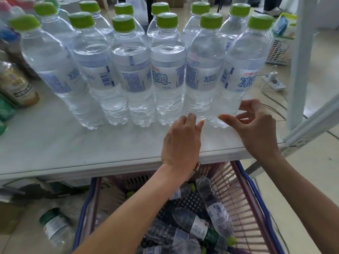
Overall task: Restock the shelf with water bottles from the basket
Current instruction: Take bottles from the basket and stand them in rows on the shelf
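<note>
The shelf (pixel 55 143) carried two rows of upright water bottles (pixel 128 70); more lay flat in the basket (pixel 256 198) directly below both hands. The right hand (pixel 256 131) and left hand (pixel 181 142) hovered at the rightmost bottle (pixel 236 79), fingers (pixel 229 119) loosely spread, holding nothing.

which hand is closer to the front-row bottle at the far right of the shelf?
Right. The right hand has its fingers spread around the base of the rightmost front bottle. The left hand is further left, nearer the neighbouring bottle.
</note>
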